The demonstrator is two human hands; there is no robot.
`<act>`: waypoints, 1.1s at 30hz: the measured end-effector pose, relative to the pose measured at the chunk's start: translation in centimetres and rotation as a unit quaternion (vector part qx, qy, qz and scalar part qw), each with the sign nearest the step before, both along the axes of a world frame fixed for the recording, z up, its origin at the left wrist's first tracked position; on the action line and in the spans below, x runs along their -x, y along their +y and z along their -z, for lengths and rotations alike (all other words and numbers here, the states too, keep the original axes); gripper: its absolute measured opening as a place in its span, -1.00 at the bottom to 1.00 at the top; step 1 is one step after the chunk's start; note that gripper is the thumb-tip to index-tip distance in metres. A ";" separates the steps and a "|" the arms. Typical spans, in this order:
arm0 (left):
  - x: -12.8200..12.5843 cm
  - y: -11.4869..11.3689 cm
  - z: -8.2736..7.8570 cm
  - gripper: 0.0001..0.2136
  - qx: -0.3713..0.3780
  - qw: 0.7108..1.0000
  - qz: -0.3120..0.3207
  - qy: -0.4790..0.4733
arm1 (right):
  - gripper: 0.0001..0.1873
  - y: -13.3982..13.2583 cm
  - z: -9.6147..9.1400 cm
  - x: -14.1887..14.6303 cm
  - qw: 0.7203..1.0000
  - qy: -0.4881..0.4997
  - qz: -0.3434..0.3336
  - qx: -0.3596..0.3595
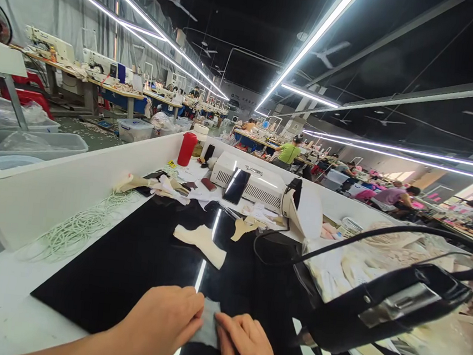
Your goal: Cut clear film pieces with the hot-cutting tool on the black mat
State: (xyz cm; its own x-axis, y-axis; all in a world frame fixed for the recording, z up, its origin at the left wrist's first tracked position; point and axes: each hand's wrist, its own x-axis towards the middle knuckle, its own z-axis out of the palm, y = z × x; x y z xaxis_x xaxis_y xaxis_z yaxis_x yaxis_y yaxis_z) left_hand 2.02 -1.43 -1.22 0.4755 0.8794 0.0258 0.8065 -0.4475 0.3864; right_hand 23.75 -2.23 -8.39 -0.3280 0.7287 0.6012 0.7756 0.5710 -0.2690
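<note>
A small grey piece of cloth (209,326) lies on the black board (128,262), close in front of me. My left hand (164,315) has its fingers curled closed at the cloth's left edge. On the other edge, my right hand (248,343) pinches the cloth between thumb and fingers. Part of the cloth is hidden by both hands. Farther up the board rests a cream-coloured cut piece (200,242), touched by neither hand. To the right of my right hand is a black device (391,307) with a metal plate and a cable.
Low white walls (71,195) edge the table. Pale green cord (79,226) lies tangled at left. At the back are a red cylinder (187,149), a phone (236,186) and a white slotted machine (257,179). Fabric pieces (345,266) are heaped at right. Beyond, people sit among sewing machines.
</note>
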 end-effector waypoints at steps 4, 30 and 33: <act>0.0 0.1 -0.1 -0.91 -0.002 1.000 0.002 0.002 | -0.60 0.1 0.4 -0.1 1.000 0.007 -0.001 0.003; -1.3 -0.2 3.7 -0.75 -0.295 0.942 0.149 -0.058 | -0.75 0.4 -0.4 -1.4 0.994 -0.102 -0.043 -0.020; -1.2 -0.3 4.0 -0.78 -0.277 0.947 0.147 -0.068 | -0.75 0.5 -0.4 -1.6 0.993 -0.106 -0.049 -0.025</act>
State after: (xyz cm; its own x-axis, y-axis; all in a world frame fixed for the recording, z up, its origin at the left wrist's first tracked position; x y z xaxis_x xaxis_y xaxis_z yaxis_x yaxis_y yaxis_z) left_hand 3.23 -1.77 -5.18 0.6575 0.5421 0.5232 0.5748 -0.8099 0.1168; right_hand 25.32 -1.70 -8.03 -0.5183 0.6585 0.5457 0.7523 0.6545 -0.0751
